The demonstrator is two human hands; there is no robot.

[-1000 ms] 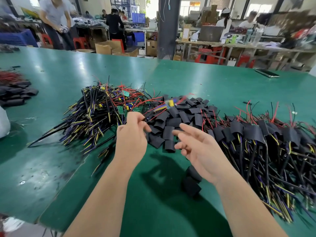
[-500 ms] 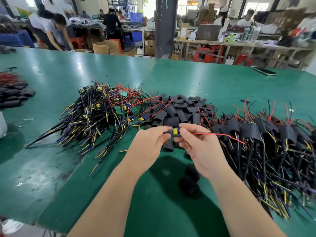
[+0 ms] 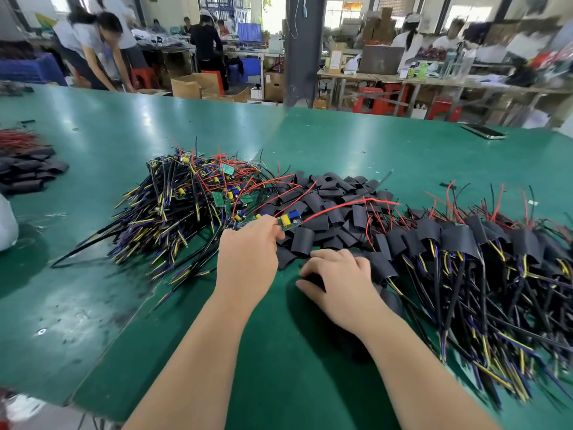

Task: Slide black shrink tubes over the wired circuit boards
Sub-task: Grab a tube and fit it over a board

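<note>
Our left hand [image 3: 248,252] pinches a small green circuit board with yellow and blue parts [image 3: 290,219] between thumb and fingertips, gripping it by its left end; the board sticks out to the right of the fingers, lifted above the table and bare; its long red wire [image 3: 344,204] arcs away to the right over the heap behind. Our right hand [image 3: 341,283] lies low just beside the left, knuckles up, with thumb and fingers curled round a flat black shrink tube [image 3: 313,276] that rests on the green-topped work table [image 3: 372,144]; only a dark sliver of that tube shows between thumb and forefinger, so we cannot tell how much of it lies under the palm. Board and tube are apart; the board is higher and farther from us than the tube.

Just beyond both hands spreads a heap of loose black shrink tubes [image 3: 335,193]; to its left lies a tangled pile of bare wired boards with black, yellow, purple and red leads [image 3: 186,209]; to the right of our right hand, close against it, lies a broad pile of boards covered in black sleeves [image 3: 459,240], leads fanned toward us. At the far left edge sit a smaller cluster of black tubes with red wires [image 3: 28,172] and part of a white bag [image 3: 6,221]; a flat dark slab [image 3: 483,131] lies near the table's far right edge; people work at benches beyond, blurred.
</note>
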